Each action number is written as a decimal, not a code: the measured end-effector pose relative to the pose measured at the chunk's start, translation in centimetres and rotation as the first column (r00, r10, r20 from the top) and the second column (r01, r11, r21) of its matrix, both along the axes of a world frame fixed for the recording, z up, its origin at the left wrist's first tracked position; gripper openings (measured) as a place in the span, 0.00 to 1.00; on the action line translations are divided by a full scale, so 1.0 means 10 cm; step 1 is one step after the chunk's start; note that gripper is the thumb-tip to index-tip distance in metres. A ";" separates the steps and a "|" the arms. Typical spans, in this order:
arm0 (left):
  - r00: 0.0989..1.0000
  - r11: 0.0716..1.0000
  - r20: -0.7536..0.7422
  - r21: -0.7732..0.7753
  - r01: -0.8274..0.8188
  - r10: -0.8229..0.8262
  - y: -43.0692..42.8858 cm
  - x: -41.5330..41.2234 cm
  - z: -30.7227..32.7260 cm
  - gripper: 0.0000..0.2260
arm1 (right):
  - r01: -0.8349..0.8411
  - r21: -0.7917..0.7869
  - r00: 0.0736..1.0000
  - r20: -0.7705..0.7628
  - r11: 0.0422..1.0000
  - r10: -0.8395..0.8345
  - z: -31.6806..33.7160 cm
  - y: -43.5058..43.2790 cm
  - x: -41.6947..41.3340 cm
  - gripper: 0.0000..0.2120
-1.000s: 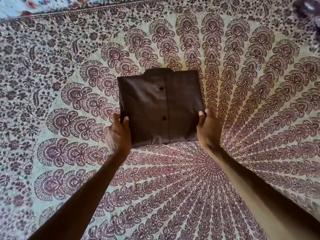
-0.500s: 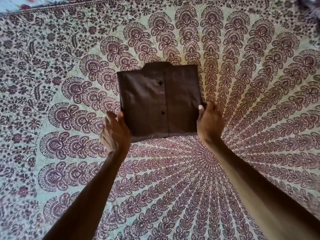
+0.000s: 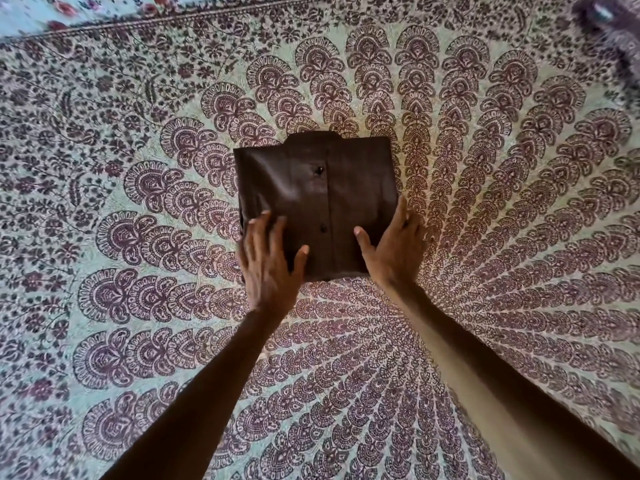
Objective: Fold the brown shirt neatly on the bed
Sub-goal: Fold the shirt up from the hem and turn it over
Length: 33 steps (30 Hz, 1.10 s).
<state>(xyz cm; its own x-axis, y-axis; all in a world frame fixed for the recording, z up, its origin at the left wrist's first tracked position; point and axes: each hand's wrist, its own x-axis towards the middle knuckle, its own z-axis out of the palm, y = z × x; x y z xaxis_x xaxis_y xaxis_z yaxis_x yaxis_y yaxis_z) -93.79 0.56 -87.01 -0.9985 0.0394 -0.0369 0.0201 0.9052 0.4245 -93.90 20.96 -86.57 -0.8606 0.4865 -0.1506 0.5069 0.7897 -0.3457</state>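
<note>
The brown shirt [image 3: 317, 199] lies on the bed [image 3: 138, 202] as a compact folded rectangle, collar away from me, button placket up with two dark buttons showing. My left hand [image 3: 268, 265] rests flat on its near left corner with the fingers spread and straight. My right hand [image 3: 394, 251] lies on the near right corner, thumb on the cloth and fingers stretched along the right edge. Both hands cover the shirt's near corners.
A patterned maroon and pale green bedspread covers the whole bed. Its bordered edge [image 3: 207, 15] runs along the far side, with a floral sheet beyond. A dark blurred object [image 3: 609, 19] sits at the far right corner.
Both hands have let go of the shirt's sides, where they gripped the folded bundle, and now lie flat on top of its near corners. The shirt stays in place.
</note>
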 end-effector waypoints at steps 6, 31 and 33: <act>0.640 0.673 0.544 0.176 -0.719 0.542 -0.17 -0.59 0.32 0.39 | 0.310 -0.653 0.951 0.200 0.691 -0.238 0.13 0.40 -0.55 0.20; 0.506 0.350 0.823 0.568 -0.745 -0.258 -0.11 1.21 0.81 0.15 | -0.247 -0.524 0.968 -0.101 0.815 0.229 2.82 0.04 1.42 0.03; 0.522 0.264 0.807 0.586 -0.767 -0.274 -0.15 1.22 0.85 0.15 | -0.369 -0.296 0.927 -0.054 0.881 0.370 2.70 -0.27 1.46 0.08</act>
